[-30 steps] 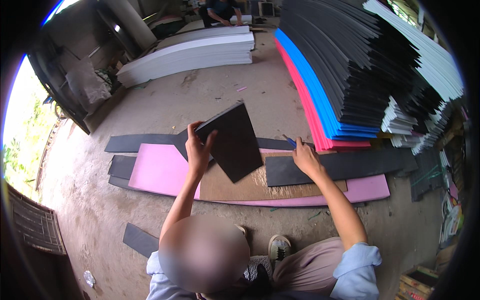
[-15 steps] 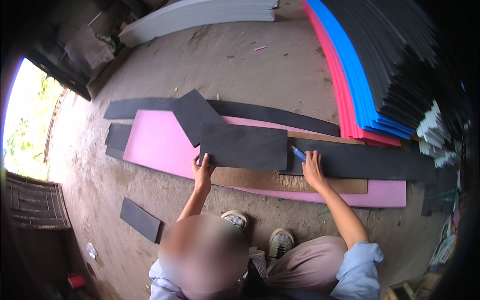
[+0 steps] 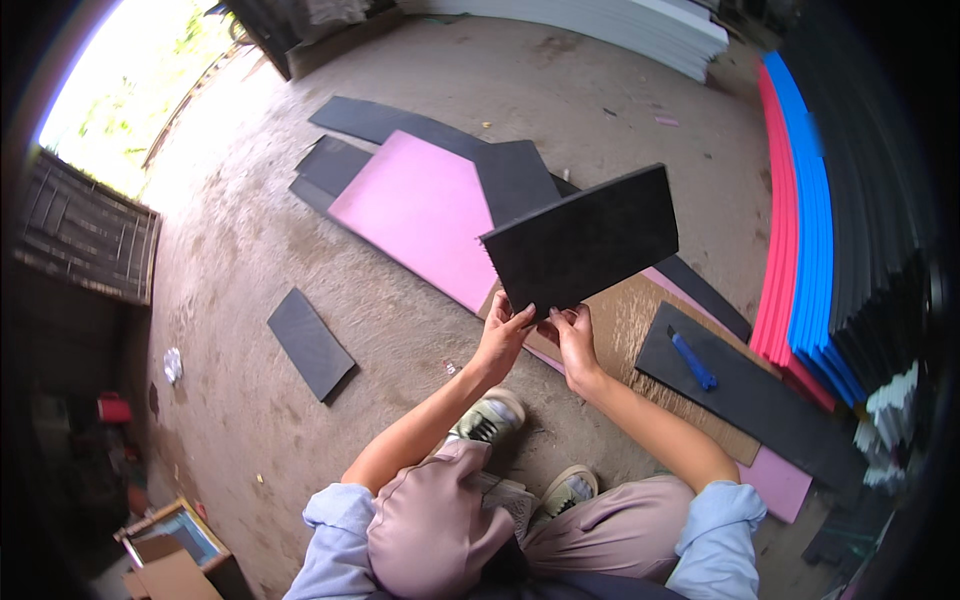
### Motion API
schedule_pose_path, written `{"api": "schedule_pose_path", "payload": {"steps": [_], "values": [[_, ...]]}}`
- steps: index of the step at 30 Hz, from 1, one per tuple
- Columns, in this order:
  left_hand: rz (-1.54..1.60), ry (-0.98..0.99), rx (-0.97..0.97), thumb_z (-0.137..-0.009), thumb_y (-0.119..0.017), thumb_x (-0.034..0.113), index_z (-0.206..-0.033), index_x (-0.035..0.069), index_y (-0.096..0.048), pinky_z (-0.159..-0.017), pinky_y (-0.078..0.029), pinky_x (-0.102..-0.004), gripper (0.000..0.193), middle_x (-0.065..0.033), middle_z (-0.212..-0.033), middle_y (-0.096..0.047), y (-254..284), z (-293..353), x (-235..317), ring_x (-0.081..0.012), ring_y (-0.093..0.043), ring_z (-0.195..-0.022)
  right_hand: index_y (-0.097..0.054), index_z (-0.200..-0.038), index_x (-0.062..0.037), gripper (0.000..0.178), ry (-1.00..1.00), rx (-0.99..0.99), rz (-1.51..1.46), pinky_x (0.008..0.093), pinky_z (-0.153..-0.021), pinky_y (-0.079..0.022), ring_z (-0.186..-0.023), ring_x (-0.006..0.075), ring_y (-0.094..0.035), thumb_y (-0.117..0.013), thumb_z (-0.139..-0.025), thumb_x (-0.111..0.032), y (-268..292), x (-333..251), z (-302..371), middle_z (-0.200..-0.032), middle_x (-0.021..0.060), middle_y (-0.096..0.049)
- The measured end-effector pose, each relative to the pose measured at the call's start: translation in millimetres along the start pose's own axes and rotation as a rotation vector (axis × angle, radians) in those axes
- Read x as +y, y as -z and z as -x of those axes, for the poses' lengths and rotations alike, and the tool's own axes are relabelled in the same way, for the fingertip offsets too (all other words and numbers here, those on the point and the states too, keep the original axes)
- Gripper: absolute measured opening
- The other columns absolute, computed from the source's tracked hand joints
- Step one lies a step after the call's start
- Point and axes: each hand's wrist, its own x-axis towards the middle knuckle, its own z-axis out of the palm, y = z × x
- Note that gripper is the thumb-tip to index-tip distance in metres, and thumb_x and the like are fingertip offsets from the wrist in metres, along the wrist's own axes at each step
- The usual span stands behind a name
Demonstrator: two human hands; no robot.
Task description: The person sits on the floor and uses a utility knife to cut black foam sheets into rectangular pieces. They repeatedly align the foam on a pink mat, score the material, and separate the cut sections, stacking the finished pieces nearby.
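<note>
A rectangular black foam sheet [image 3: 590, 240] is raised and tilted above the floor, gripped at its near edge by both hands. My left hand [image 3: 505, 338] pinches it close to the lower left corner, thumb on top. Right beside it, my right hand [image 3: 572, 345] is closed on the same edge. A blue utility knife [image 3: 694, 360] lies loose on a long black foam strip [image 3: 735, 400] to the right. Underneath are a brown board [image 3: 612, 315] with a scored surface and a large pink foam sheet [image 3: 415, 215]. Another black piece [image 3: 512, 180] rests on the pink sheet.
A separate black foam rectangle [image 3: 312, 345] lies on the concrete floor at left. Stacks of red [image 3: 775, 220], blue [image 3: 808, 230] and black sheets stand along the right. White sheets [image 3: 620, 30] are piled at the back. An open cardboard box [image 3: 175, 550] sits lower left.
My right hand has let go of the utility knife, now on the black strip, and taken hold of the black sheet. Both hands have lifted and tilted the sheet. The view has turned.
</note>
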Motion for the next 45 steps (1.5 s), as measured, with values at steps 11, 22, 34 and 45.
{"api": "schedule_pose_path", "payload": {"steps": [11, 22, 34, 45], "values": [[-0.025, -0.416, 0.1, -0.081, -0.061, 0.01, -0.125, 0.007, -0.029, -0.092, -0.037, -0.0288, 0.054, -0.0083, -0.114, -0.051, 114, 58, 101, -0.0142, -0.047, -0.108, -0.027, -0.112, -0.0045, 0.027, 0.096, -0.197, 0.27, 0.0321, -0.069, -0.054, -0.085, 0.0172, -0.055, -0.042, -0.09, -0.005, -166, 16, -2, -0.101, 0.01, -0.043], [-0.207, -0.575, 0.954, -0.082, -0.062, 0.015, -0.134, 0.001, -0.025, -0.081, -0.047, -0.0266, 0.065, -0.0089, -0.119, -0.048, 316, 202, 144, -0.0126, -0.053, -0.097, -0.036, -0.121, -0.0063, 0.032, -0.381, -0.618, 0.775, 0.0324, -0.062, -0.053, -0.072, 0.0162, -0.057, -0.041, -0.09, -0.006, -332, 173, -13, -0.097, 0.0099, -0.051], [-0.437, -0.444, 1.192, -0.078, -0.065, 0.012, -0.128, 0.0, -0.039, -0.089, -0.042, -0.028, 0.057, -0.013, -0.123, -0.049, 372, 193, 113, -0.0173, -0.051, -0.106, -0.049, -0.122, -0.0047, 0.044, -0.239, -0.564, 0.824, 0.0257, -0.07, -0.046, -0.087, 0.0138, -0.056, -0.048, -0.08, 0.005, -312, 295, -53, -0.107, 0.0096, -0.059], [-0.517, -0.398, 1.327, -0.077, -0.067, 0.019, -0.126, 0.004, -0.043, -0.093, -0.04, -0.0367, 0.056, -0.0152, -0.125, -0.044, 350, 178, 101, -0.0254, -0.044, -0.115, -0.054, -0.114, -0.0032, 0.039, 0.214, -0.554, 1.11, 0.0315, -0.087, -0.042, -0.097, 0.0222, -0.055, -0.051, -0.077, 0.005, -317, 279, -57, -0.106, 0.013, -0.058]]}}
